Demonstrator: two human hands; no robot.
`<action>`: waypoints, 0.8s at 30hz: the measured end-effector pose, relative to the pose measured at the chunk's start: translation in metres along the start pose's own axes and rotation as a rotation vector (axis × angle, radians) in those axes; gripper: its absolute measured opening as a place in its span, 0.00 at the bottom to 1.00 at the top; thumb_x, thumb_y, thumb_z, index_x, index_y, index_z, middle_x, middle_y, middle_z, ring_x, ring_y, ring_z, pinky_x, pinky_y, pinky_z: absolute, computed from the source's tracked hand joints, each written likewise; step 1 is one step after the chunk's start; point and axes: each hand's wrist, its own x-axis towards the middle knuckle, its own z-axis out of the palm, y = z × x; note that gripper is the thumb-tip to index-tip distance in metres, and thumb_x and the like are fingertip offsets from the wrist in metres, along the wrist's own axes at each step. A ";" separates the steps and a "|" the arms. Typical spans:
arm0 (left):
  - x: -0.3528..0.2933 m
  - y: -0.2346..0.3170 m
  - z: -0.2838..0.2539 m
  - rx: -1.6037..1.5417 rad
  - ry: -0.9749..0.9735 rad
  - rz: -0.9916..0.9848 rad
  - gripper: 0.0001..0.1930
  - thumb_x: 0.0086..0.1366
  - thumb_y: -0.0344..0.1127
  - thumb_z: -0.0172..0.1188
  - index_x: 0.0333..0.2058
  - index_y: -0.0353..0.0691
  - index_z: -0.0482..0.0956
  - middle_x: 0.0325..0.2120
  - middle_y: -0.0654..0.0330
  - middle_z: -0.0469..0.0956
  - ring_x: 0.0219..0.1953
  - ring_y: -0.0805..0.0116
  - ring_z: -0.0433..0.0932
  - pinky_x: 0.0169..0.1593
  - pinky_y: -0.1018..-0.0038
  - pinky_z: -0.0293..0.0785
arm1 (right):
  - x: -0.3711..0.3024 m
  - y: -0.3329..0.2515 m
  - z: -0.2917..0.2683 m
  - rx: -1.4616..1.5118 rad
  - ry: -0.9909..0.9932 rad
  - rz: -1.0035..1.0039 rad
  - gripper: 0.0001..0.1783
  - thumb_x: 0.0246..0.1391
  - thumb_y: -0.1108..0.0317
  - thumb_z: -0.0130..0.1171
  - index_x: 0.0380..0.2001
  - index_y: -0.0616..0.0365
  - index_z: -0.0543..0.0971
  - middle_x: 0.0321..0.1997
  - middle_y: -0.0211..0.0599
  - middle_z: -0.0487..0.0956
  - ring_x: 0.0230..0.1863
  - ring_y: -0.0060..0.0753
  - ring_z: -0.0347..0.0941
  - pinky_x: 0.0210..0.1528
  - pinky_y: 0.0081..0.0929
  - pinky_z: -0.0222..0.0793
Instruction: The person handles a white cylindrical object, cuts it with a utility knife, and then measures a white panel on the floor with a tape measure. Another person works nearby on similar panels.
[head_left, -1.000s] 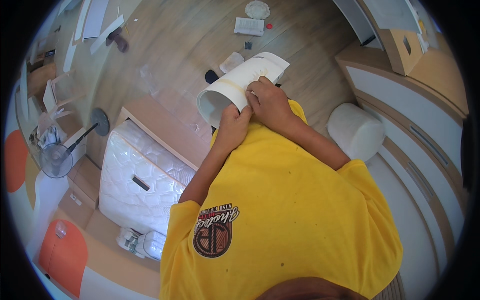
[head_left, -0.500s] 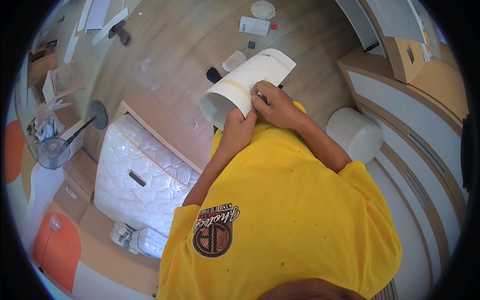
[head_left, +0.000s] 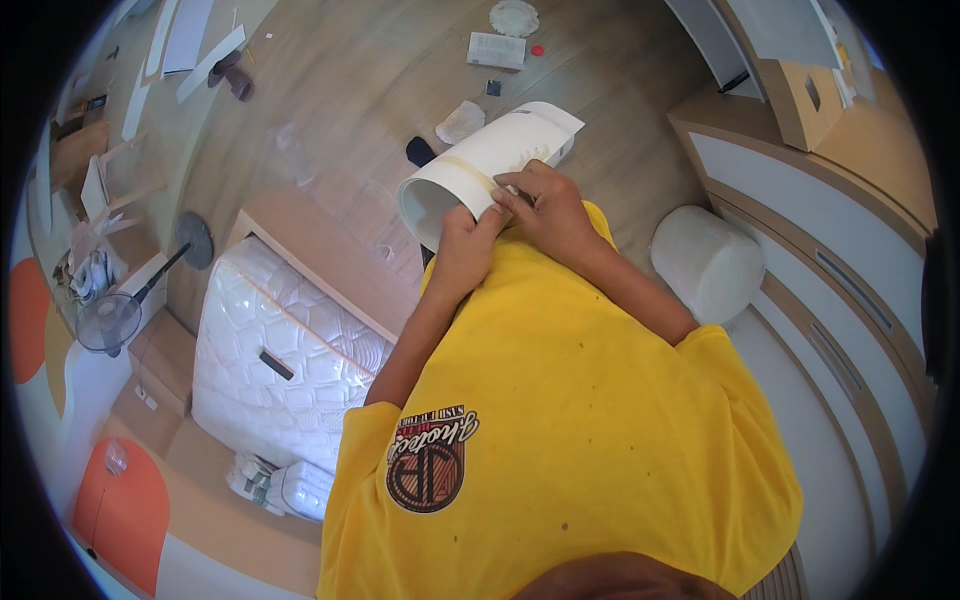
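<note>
A white rolled sheet, its wide open end toward the left, lies in front of my yellow shirt. A pale yellowish tape band runs around it near that open end. My left hand is closed on the roll's near edge, thumb on top. Close beside it, my right hand pinches at the end of the tape band, thumb and finger together. What lies exactly between those fingertips is too small to see. A jagged yellowish mark shows on the roll just beyond my right knuckles.
Left, a plastic-wrapped mattress lies in a wooden bed frame, with a standing fan beyond. A white round pouf stands right, beside drawers. Ahead on the floor lie a dark object, crumpled white material and a white box.
Both hands have shifted slightly left along the roll. My right fingers have moved nearer the tape band, uncovering the jagged yellowish mark. The view has tilted a little.
</note>
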 end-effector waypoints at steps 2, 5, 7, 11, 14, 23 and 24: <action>-0.003 -0.007 0.000 0.127 -0.040 0.025 0.14 0.66 0.35 0.52 0.37 0.26 0.77 0.26 0.48 0.79 0.31 0.65 0.78 0.37 0.65 0.72 | -0.001 0.000 0.000 -0.072 -0.012 -0.014 0.08 0.55 0.71 0.61 0.37 0.64 0.81 0.27 0.43 0.74 0.26 0.38 0.71 0.31 0.29 0.65; 0.002 -0.007 0.003 0.205 -0.051 0.030 0.14 0.65 0.34 0.52 0.37 0.26 0.76 0.26 0.42 0.79 0.31 0.54 0.80 0.37 0.63 0.72 | 0.002 0.003 0.002 -0.040 -0.008 -0.034 0.09 0.56 0.69 0.59 0.37 0.65 0.79 0.27 0.45 0.76 0.25 0.40 0.71 0.29 0.31 0.65; 0.000 -0.011 0.004 0.215 -0.011 0.079 0.13 0.65 0.34 0.51 0.37 0.26 0.76 0.28 0.39 0.78 0.33 0.46 0.79 0.37 0.61 0.72 | 0.001 0.015 0.011 0.028 -0.003 -0.022 0.11 0.58 0.68 0.58 0.36 0.67 0.77 0.26 0.44 0.75 0.23 0.36 0.69 0.28 0.32 0.64; -0.002 -0.003 0.007 0.234 0.020 0.105 0.13 0.65 0.33 0.51 0.37 0.26 0.76 0.29 0.36 0.78 0.37 0.38 0.79 0.38 0.58 0.72 | 0.006 0.005 0.004 0.144 -0.197 0.240 0.13 0.59 0.66 0.53 0.35 0.68 0.75 0.22 0.41 0.74 0.23 0.24 0.64 0.28 0.29 0.64; -0.007 -0.005 0.011 0.216 0.039 0.136 0.12 0.65 0.32 0.51 0.37 0.26 0.76 0.29 0.36 0.78 0.35 0.39 0.79 0.38 0.59 0.72 | 0.007 -0.002 -0.003 0.218 -0.243 0.258 0.13 0.59 0.66 0.52 0.34 0.68 0.75 0.21 0.36 0.72 0.24 0.21 0.62 0.28 0.26 0.63; -0.004 -0.005 0.012 0.221 0.041 0.085 0.12 0.65 0.33 0.53 0.38 0.27 0.76 0.28 0.38 0.78 0.34 0.47 0.80 0.40 0.61 0.73 | 0.015 -0.014 -0.010 0.461 -0.298 0.549 0.11 0.57 0.65 0.53 0.34 0.63 0.76 0.22 0.28 0.72 0.24 0.15 0.63 0.25 0.19 0.59; -0.001 -0.009 0.012 0.229 0.024 0.096 0.12 0.65 0.33 0.53 0.38 0.27 0.76 0.28 0.38 0.78 0.34 0.50 0.80 0.40 0.62 0.73 | 0.017 -0.005 -0.006 0.601 -0.292 0.618 0.11 0.58 0.65 0.54 0.34 0.63 0.77 0.22 0.27 0.72 0.24 0.15 0.63 0.25 0.19 0.59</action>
